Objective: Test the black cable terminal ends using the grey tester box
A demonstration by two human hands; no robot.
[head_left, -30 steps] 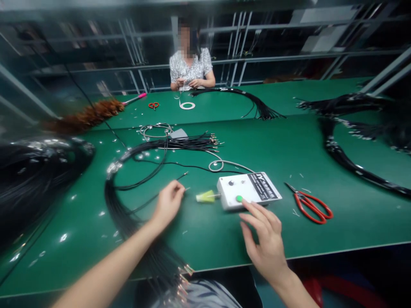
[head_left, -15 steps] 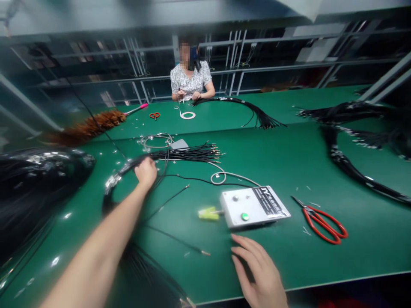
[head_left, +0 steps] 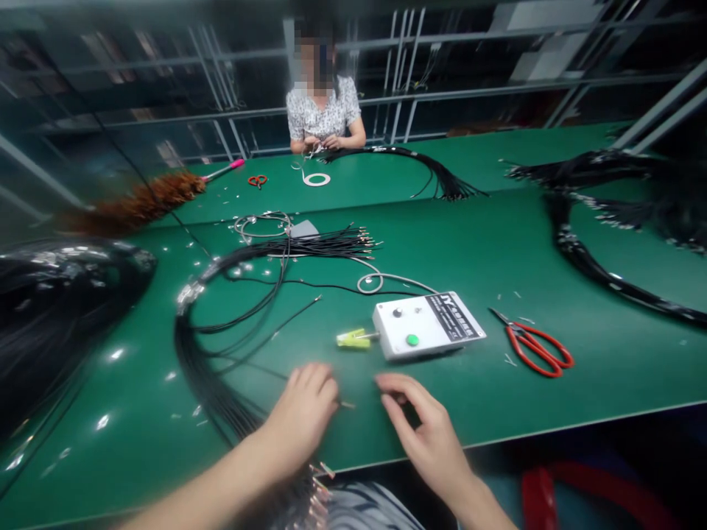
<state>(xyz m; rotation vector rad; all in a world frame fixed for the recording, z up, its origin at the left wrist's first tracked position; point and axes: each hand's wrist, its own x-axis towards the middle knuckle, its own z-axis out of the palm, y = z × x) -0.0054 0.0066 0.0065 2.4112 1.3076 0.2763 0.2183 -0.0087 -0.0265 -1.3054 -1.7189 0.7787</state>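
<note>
My left hand (head_left: 307,406) is closed over a thin black wire (head_left: 272,370), whose copper-coloured end shows just past the fingers. To its right, my right hand (head_left: 423,419) holds nothing, thumb and forefinger curved with a gap between them. A curved bundle of black wires (head_left: 191,346) arcs around the left side, its near ends hanging by the table edge under my left forearm. In front of both hands sits a white control box (head_left: 406,335) with a black knob, a green button and a dark label. A yellow-green piece (head_left: 353,338) sticks out from its left side.
Red-handled scissors (head_left: 538,350) lie right of the box on the green table (head_left: 420,243). A black wire heap (head_left: 60,309) fills the left, with more bundles (head_left: 602,272) at right. Across the table a person (head_left: 323,118) handles a white strip near a tape roll (head_left: 317,179).
My left hand has come back from the far part of the wire bundle to the single wire. My right hand has turned inward, its fingers more curled. The view has tilted down.
</note>
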